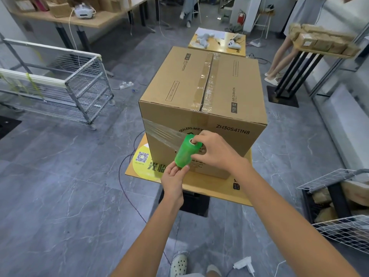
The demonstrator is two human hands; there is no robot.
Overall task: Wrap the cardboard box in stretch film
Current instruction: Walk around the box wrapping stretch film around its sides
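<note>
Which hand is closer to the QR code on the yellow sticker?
Left. The left hand holds the film roll by its lower end, a little right of the QR code. The right hand holds its top end, farther right, beyond the roll.

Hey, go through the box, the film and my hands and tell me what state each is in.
cardboard box: taped shut, upright on the low table.
stretch film roll: partly unrolled, tilted.
film sheet: stretched from roll to box's left front edge.
left hand: grips the roll's lower end.
right hand: grips the roll's upper end.
</note>
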